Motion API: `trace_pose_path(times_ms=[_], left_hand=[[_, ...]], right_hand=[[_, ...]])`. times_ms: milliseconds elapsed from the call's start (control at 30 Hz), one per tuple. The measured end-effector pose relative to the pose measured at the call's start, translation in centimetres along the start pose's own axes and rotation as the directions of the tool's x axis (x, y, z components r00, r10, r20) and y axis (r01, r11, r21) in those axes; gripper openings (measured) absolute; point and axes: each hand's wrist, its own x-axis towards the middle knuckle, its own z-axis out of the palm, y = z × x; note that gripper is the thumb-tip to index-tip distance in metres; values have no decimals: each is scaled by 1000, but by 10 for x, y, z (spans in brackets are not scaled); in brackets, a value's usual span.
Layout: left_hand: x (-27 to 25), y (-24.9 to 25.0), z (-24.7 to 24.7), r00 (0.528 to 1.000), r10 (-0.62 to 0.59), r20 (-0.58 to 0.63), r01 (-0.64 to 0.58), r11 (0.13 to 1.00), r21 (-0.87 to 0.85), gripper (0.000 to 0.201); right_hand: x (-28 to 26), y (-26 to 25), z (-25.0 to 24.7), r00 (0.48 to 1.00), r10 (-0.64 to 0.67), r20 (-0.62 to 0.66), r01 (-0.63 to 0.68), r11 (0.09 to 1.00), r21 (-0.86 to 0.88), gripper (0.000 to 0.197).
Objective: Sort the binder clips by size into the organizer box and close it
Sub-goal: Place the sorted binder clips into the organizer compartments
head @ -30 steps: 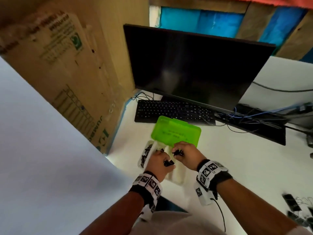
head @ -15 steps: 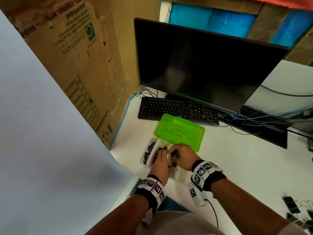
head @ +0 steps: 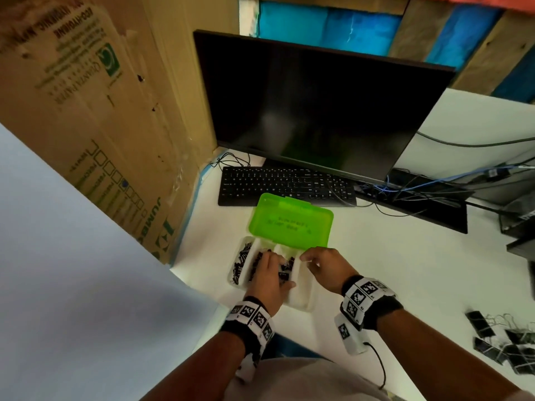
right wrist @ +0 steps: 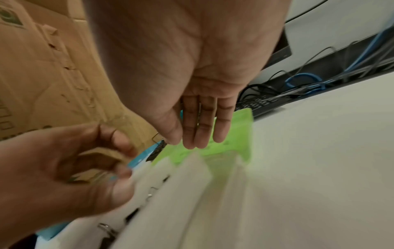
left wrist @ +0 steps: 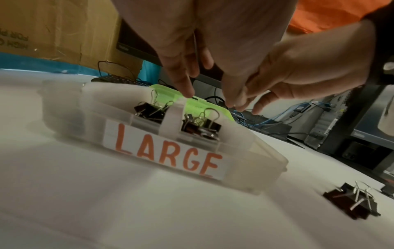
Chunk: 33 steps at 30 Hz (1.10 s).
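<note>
Now that the right hand (head: 324, 267) has let go of the clip it held a moment ago, its fingers are straight and it holds nothing. It hangs just above the far end of the organizer box (head: 304, 296), near the green lid (head: 289, 224), which stands open. This looks like one more clip dropped in its place.

The left hand (head: 269, 279) is low over the middle part of the box. A second ago it was curled by the clips; now its fingers are loose and spread. I cannot see it holding anything.

The box sits on the white tabletop (head: 405, 270) in front of the keyboard (head: 286, 183). Black binder clips (left wrist: 200, 126) lie inside its parts, right under both hands. A label that says LARGE (left wrist: 166, 151) is on the near wall.

More loose clips (head: 503, 342) lie well apart, on the right of the tabletop. So the sorting is not done, and the lid must wait. I think a hand must next go over there for another clip.
</note>
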Motion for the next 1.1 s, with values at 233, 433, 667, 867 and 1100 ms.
trace_pose_path(times_ms=[233, 433, 667, 867, 1100], left_hand=[[6, 5, 7, 988, 118, 101, -133, 979, 155, 24], [16, 47, 45, 911, 289, 295, -331, 938, 103, 25], [6, 83, 120, 710, 308, 633, -445, 893, 65, 43], [4, 92, 137, 699, 186, 691, -418, 889, 184, 20], [15, 91, 99, 832, 188, 521, -226, 974, 9, 23]], right_hand=[[-53, 87, -33, 927, 375, 8, -373, 923, -88, 46], [-97, 126, -40, 820, 521, 238, -462, 847, -262, 61], [-135, 130, -12, 870, 476, 127, -465, 878, -112, 51], [-141, 127, -1, 913, 402, 75, -391, 912, -124, 27], [-112, 119, -19, 939, 335, -78, -340, 939, -51, 17]])
